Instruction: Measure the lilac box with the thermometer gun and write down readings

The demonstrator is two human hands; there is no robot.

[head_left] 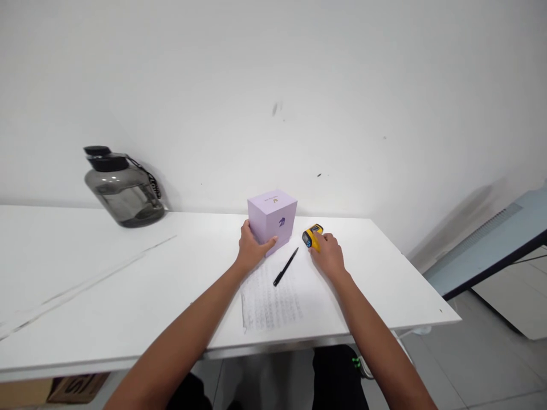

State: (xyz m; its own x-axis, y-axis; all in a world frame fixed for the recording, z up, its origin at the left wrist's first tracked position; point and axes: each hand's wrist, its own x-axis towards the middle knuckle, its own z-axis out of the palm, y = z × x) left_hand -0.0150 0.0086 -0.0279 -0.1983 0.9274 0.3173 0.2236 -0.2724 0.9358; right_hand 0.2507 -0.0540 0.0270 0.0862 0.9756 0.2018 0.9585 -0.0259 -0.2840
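A lilac box [277,219] with a small dark purple emblem stands upright on the white table. My left hand [252,246] is closed around its lower left corner, thumb across the front face. To the right, my right hand [328,255] grips a yellow and black infrared thermometer [313,234], whose small display end points left. Most of its handle is hidden under my fingers. Between my hands lies a black pen [285,266], slanting over a sheet of paper [271,304] covered in rows of faint writing.
A large grey translucent water jug [126,191] with a black lid stands at the back left of the table [85,296]. Behind it rises a white wall. Past the table's right edge is a light grey panel [491,242]. A cardboard box [77,388] sits below on the left.
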